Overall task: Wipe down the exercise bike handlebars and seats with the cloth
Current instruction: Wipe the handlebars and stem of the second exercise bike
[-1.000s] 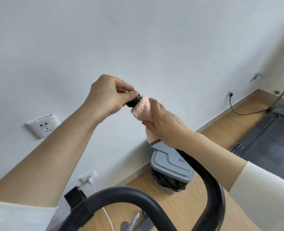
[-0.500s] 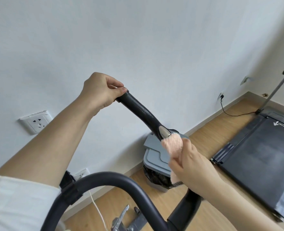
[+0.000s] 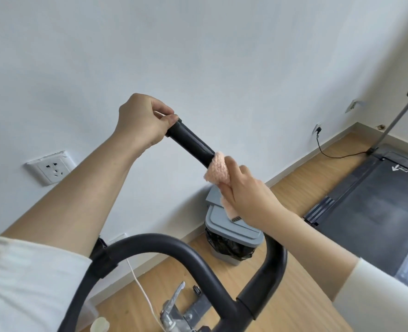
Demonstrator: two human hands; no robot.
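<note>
The exercise bike's black handlebar (image 3: 190, 144) rises from the lower frame toward the wall, its curved tube (image 3: 164, 245) looping across the bottom. My left hand (image 3: 142, 123) grips the handlebar's top end, thumb against the tip. My right hand (image 3: 248, 188) holds a fluffy pink cloth (image 3: 216, 167) wrapped around the bar about halfway down; a corner of the cloth hangs below my palm. The bike's seat is out of sight.
A grey bin (image 3: 231, 233) with a black liner stands on the wooden floor by the white wall. A dark treadmill (image 3: 375, 207) lies at the right with its upright pole (image 3: 394, 121) and a plugged cable (image 3: 327, 152). A wall socket (image 3: 51, 167) is at left.
My right hand slid the cloth down the bar from the tip, then back up toward the middle. My left hand kept its grip on the top end. The view shifted slightly.
</note>
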